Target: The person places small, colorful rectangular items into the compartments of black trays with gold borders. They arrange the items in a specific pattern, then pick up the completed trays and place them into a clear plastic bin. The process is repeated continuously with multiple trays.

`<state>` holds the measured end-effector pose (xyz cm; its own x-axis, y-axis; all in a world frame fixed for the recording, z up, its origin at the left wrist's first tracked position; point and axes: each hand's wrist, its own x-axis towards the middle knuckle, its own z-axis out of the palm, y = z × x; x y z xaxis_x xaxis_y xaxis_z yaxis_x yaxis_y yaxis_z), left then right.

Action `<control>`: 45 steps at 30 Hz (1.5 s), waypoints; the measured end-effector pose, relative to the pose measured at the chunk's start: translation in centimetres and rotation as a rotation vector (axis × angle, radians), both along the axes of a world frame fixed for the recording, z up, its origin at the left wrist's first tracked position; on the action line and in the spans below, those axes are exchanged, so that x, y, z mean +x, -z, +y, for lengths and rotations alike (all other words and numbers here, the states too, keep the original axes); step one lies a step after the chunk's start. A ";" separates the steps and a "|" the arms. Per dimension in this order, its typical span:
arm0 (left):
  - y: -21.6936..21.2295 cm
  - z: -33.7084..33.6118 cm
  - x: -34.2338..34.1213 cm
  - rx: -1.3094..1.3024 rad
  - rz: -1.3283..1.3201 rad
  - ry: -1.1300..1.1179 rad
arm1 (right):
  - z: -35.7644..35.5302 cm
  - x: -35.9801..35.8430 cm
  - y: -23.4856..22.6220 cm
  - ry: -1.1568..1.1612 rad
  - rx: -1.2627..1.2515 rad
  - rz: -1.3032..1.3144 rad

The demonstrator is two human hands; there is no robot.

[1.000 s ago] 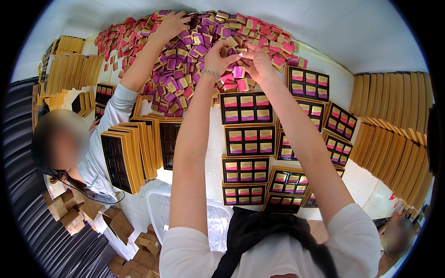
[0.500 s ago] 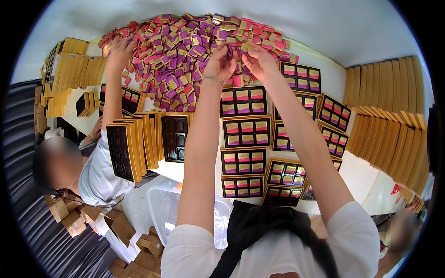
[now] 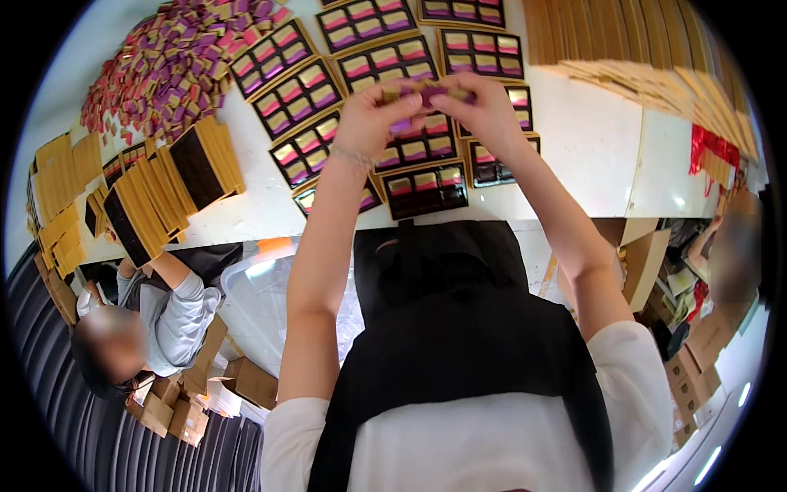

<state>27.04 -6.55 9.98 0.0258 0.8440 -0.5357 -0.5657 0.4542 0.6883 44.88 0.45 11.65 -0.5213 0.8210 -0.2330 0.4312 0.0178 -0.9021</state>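
The white tabletop (image 3: 590, 156) carries many dark trays with gold rims (image 3: 426, 190), each filled with pink, purple and gold packets, in rows from its near edge to the far edge, and a loose heap of small pink, purple and gold packets (image 3: 176, 61) lies at its far left corner. Above the middle trays the left hand (image 3: 379, 115) and the right hand (image 3: 484, 111) meet, and their fingers are closed on a small bundle of gold and purple packets (image 3: 426, 90) held between them.

Both hands (image 3: 426, 111) hold small wrapped packets (image 3: 426, 90) above filled trays (image 3: 426, 190).
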 end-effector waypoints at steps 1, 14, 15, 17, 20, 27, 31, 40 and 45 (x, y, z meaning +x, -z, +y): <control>1.0 -1.6 1.6 -0.045 0.000 0.049 | -1.5 2.5 0.2 0.021 -0.007 -0.140; 5.6 -10.0 12.4 -0.299 0.053 0.214 | -13.9 14.0 5.6 0.129 0.133 0.069; 6.0 -9.5 12.8 -0.314 0.139 0.225 | -13.7 14.8 6.3 0.302 -0.181 0.160; 6.5 -8.3 13.7 -0.198 0.395 0.331 | -13.4 16.2 7.7 0.523 -0.401 0.244; 8.3 -6.4 14.9 0.028 0.820 0.486 | -12.2 17.5 9.0 0.559 -0.227 0.035; 9.8 -6.3 17.7 0.250 1.337 0.559 | -12.3 17.0 12.2 0.545 0.280 -0.263; 10.0 -7.3 17.9 0.313 1.291 0.379 | -12.1 16.6 12.9 0.641 0.173 -0.140; 8.0 -9.0 14.9 -0.255 -0.003 0.254 | -12.6 17.4 10.1 0.367 0.513 -0.290; 7.6 -10.9 13.3 -0.182 -0.132 0.276 | -12.7 13.7 9.0 0.177 -0.299 0.179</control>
